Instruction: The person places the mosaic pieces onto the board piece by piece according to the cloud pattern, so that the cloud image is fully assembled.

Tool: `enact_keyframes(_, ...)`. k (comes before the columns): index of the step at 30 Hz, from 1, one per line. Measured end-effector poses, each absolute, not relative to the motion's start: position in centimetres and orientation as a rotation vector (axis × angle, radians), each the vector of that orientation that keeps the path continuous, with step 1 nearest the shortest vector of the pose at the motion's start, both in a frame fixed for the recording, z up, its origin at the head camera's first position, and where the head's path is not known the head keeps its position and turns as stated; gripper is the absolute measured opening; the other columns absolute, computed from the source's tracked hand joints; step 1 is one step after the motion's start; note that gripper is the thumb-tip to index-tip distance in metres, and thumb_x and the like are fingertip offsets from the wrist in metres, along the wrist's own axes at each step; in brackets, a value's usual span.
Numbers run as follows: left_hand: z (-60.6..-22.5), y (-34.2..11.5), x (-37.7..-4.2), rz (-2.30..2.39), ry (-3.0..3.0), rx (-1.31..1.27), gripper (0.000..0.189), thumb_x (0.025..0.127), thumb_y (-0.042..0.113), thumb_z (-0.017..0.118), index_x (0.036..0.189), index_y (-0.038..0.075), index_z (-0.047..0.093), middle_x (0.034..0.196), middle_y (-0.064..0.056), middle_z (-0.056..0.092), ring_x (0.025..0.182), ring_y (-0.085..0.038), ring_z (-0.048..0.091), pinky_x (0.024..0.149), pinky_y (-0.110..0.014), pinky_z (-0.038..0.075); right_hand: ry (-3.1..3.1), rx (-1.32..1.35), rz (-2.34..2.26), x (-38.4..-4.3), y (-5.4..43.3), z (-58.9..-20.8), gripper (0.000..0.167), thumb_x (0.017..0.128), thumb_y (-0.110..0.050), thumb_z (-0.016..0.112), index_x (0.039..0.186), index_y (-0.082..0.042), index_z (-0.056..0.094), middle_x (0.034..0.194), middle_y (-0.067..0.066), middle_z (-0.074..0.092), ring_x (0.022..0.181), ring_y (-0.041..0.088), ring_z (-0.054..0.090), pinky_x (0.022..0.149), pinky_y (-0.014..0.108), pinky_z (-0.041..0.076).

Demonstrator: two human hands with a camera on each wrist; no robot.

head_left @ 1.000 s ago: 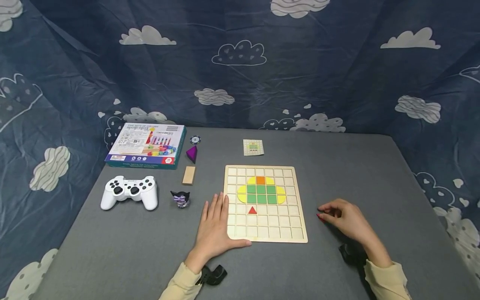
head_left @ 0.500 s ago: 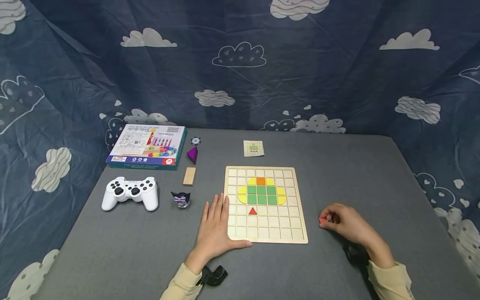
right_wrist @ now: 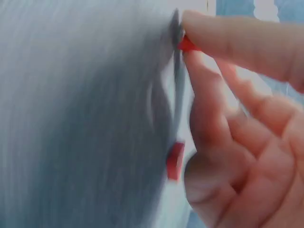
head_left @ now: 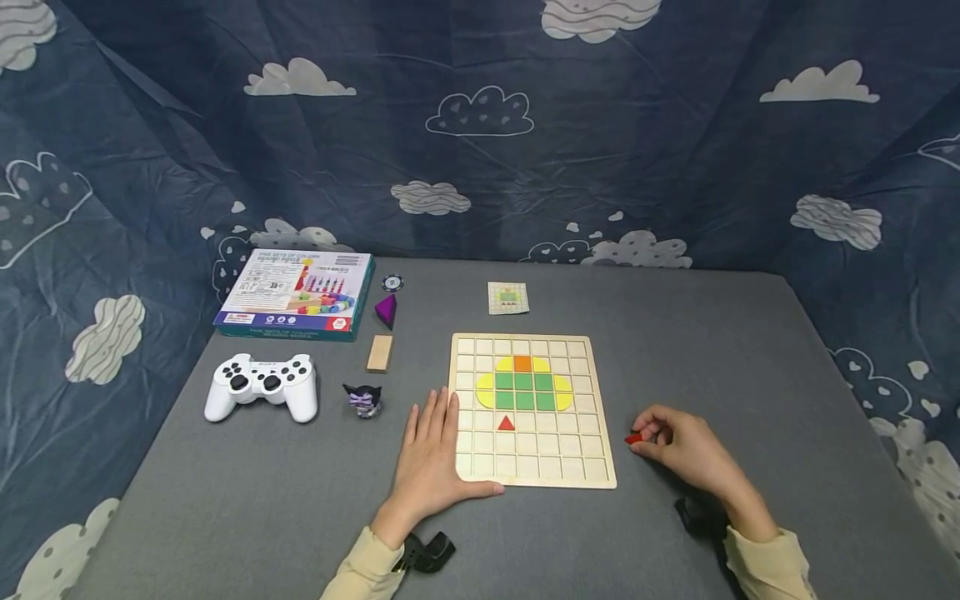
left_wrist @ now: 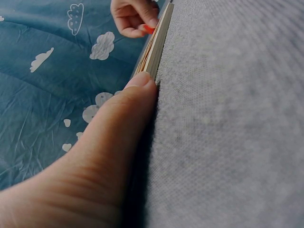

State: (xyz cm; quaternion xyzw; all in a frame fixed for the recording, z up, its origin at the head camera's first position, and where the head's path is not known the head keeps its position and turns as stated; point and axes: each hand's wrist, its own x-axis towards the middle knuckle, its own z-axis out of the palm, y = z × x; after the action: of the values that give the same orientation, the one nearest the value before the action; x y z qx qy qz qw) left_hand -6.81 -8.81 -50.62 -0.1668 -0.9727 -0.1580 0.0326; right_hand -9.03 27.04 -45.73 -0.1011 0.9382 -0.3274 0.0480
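A square wooden grid board [head_left: 480,462] lies on the table. On it, green square tiles [head_left: 522,381] have yellow rounded tiles [head_left: 562,392] at their sides, an orange square tile [head_left: 522,363] above and a red triangle tile [head_left: 506,423] below. My left hand [head_left: 427,467] rests with straight fingers along the board's left edge, its thumb at the front edge. To the right of the board, my right hand [head_left: 686,446] pinches a small red tile [right_wrist: 188,44] between thumb and finger. Another red piece [right_wrist: 175,160] shows blurred below those fingers in the right wrist view.
A small pattern card [head_left: 507,297] lies behind the board. To the left are a boxed set [head_left: 292,292], a white game controller [head_left: 261,387], a small dark figurine [head_left: 363,400], a wooden block [head_left: 379,353], a purple pointed piece [head_left: 386,311] and a round chip [head_left: 392,283].
My right hand has drawn back slightly over the table, turned the red tile in its fingers, then shifted left toward the board. My left hand has stayed in place.
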Motion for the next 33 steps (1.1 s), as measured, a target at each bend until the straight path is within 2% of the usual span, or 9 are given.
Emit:
enact_keyframes(7,-50.6,-8.9,-6.7,-0.487,-3.001,-0.505,0.136,0.057,0.088,0.056,0.15,-0.001,0.013,0.156,-0.018,0.011,0.143,-0.03,0.005,0.112,-0.046,0.002,2.841,-0.216,-1.167,-10.1,23.9,-45.2,0.019,0.072,-0.011,0.083,0.082,-0.007,0.067,0.069,-0.002,0.062,0.05,0.01,0.044,0.045,0.023,0.032)
enact_keyframes(16,-50.5,-8.8,-6.9,-0.479,-3.003,-0.512,0.136,0.058,0.089,0.055,0.15,-0.002,0.013,0.155,-0.019,0.011,0.143,-0.03,0.004,0.112,-0.047,0.003,2.808,-0.44,-1.176,-12.0,18.9,-45.1,0.01,0.075,-0.013,0.082,0.079,-0.013,0.072,0.063,-0.009,0.059,0.047,0.008,0.037,0.042,0.022,0.027)
enact_keyframes(26,-50.5,-8.8,-6.8,-0.493,-3.005,-0.508,0.136,0.057,0.088,0.056,0.15,-0.002,0.014,0.155,-0.019,0.012,0.143,-0.03,0.005,0.112,-0.046,0.002,2.786,-0.607,-1.048,-12.4,15.5,-45.2,0.007,0.078,-0.014,0.079,0.079,-0.018,0.073,0.067,-0.015,0.061,0.049,0.007,0.04,0.046,0.025,0.032)
enact_keyframes(33,-50.6,-8.7,-6.8,-0.483,-3.014,-0.507,0.137,0.057,0.089,0.054,0.15,-0.001,0.012,0.156,-0.018,0.011,0.143,-0.029,0.003,0.113,-0.045,0.0,2.806,-0.617,-0.961,-12.4,14.5,-45.2,0.005,0.079,-0.014,0.077,0.078,-0.017,0.073,0.068,-0.015,0.062,0.052,0.005,0.041,0.05,0.026,0.035)
